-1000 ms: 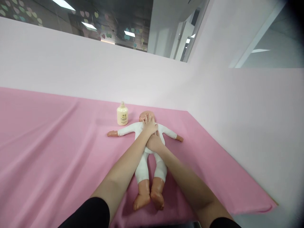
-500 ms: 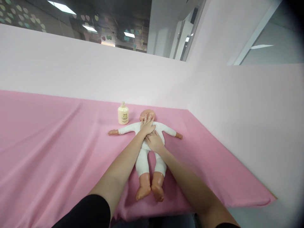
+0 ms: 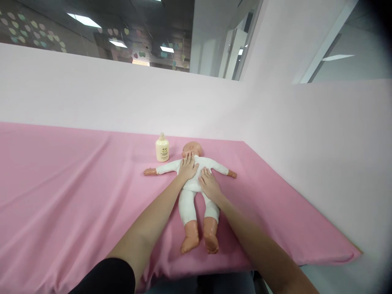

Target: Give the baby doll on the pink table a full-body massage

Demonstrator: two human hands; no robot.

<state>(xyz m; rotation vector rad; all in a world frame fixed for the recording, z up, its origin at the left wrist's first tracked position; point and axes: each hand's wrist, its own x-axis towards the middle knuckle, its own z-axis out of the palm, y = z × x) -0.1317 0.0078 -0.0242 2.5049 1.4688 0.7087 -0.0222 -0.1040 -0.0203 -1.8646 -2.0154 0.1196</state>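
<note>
A baby doll with a white cloth body lies on its back, its head away from me and its bare feet towards me. Its arms stretch out to both sides. My left hand rests flat on the left side of the doll's chest, fingers pointing up towards its chin. On the right side of the belly lies my right hand, palm down with the fingers extended. White cloth shows between the two hands, which are apart. Both are open and grip nothing.
A cream-coloured bottle with dark print stands beyond the doll's left-hand arm. Pink cloth with folds covers the table. A white wall with a window above it borders the far side, and another wall runs along the right.
My hands have moved apart on the doll's torso: the left slid down from near its face, the right shifted to the right. The doll's face is less covered.
</note>
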